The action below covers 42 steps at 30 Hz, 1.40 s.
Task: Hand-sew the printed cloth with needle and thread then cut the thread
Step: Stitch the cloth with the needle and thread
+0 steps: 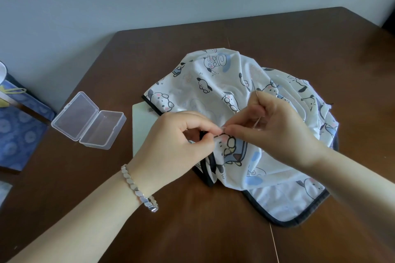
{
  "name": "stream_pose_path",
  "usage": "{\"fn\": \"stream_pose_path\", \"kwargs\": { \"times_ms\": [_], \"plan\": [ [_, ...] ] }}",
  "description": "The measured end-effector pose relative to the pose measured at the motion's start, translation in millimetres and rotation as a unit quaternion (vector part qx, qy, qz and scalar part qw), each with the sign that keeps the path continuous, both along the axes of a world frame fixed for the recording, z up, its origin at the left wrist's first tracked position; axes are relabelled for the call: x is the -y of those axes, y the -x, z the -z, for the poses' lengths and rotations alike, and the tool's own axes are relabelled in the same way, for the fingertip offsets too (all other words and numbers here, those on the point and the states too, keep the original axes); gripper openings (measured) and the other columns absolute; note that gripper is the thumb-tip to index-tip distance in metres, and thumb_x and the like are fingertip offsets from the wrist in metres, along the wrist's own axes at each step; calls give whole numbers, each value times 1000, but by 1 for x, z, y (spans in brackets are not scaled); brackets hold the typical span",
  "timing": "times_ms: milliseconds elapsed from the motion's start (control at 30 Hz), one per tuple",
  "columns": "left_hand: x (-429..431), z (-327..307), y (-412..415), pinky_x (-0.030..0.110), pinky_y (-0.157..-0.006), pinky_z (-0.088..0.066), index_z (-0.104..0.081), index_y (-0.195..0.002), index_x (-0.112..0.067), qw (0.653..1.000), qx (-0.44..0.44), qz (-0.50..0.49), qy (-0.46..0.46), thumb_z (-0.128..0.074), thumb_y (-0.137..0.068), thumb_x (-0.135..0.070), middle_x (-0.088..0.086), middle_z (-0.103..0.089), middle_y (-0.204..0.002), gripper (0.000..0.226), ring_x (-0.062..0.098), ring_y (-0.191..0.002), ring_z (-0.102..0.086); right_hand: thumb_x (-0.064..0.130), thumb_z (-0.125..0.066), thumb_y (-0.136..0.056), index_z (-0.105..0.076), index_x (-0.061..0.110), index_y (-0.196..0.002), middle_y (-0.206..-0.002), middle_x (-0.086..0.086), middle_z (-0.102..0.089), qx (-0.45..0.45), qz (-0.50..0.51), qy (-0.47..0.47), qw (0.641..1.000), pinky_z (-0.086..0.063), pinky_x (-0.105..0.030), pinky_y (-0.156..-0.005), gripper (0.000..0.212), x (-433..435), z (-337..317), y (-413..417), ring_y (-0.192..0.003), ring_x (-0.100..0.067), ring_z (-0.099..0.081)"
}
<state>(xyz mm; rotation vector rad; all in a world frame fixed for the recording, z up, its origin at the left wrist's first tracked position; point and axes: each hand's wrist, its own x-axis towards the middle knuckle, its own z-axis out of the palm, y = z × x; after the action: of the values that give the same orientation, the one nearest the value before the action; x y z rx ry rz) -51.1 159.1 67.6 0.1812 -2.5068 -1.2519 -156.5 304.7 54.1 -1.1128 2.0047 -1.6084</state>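
Mid-sewing: left hand (181, 134) pinches cloth (213, 74) hem; right hand (271, 126) grips needle (254, 89). Thread (274, 243) uncut, trailing toward near surface edge; cutting left to do.

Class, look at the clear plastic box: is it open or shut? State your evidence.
Open. The clear plastic box lies with its hinged lid folded back flat on the table.

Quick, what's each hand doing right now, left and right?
Left hand: pinching the black-trimmed white cartoon-print cloth.
Right hand: gripping the thin silver needle, also pinching that cloth.
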Motion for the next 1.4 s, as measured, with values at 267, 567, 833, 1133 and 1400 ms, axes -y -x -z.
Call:
{"fn": "stream_pose_path", "kwargs": {
  "times_ms": [267,567,833,1133,1400],
  "plan": [
    [-6,-4,6,12,-63,-52,-71,-75,-22,991,55,-89,-87,-82,-61,-20,-8,-71,-67,17,8,-63,-66,4,-71,-75,-23,17,-66,-72,12,-73,-26,26,-8,999,-51,-29,-65,51,0,3,-2,-67,-17,-67],
    [-4,-2,8,22,-74,-54,-75,-75,-21,987,103,-76,-102,-75,-73,-18,-4,-73,-70,4,9,-71,-68,14,-74,-73,-29,8,-66,-74,12,-72,-32,89,-16,995,-53,-34,-70,46,5,10,-8,-66,-17,-64],
    [-2,5,8,7,-52,-43,-72,-72,-18,966,132,-116,-190,-73,-75,-13,-1,-71,-66,6,0,-59,-63,17,-31,-94,-45,17,-56,-58,-2,-53,27,158,-46,986,-36,-20,-54,41,-12,-9,-5,-54,-10,-41],
    [-3,1,8,8,-48,-42,-73,-76,-18,967,120,-113,-196,-70,-77,-16,-4,-70,-64,3,-2,-57,-59,14,-44,-93,-61,17,-82,-62,-1,-71,180,22,-102,978,-39,-16,-46,21,-9,-2,-38,-47,-9,-45],
    [-3,2,7,13,-57,-48,-72,-74,-23,977,103,-115,-146,-71,-74,-24,-3,-71,-69,2,0,-61,-61,22,-45,-92,-61,18,-83,-58,-2,-70,180,3,-129,975,-37,-18,-47,19,-7,0,-41,-42,-14,-39]
  ]
}}
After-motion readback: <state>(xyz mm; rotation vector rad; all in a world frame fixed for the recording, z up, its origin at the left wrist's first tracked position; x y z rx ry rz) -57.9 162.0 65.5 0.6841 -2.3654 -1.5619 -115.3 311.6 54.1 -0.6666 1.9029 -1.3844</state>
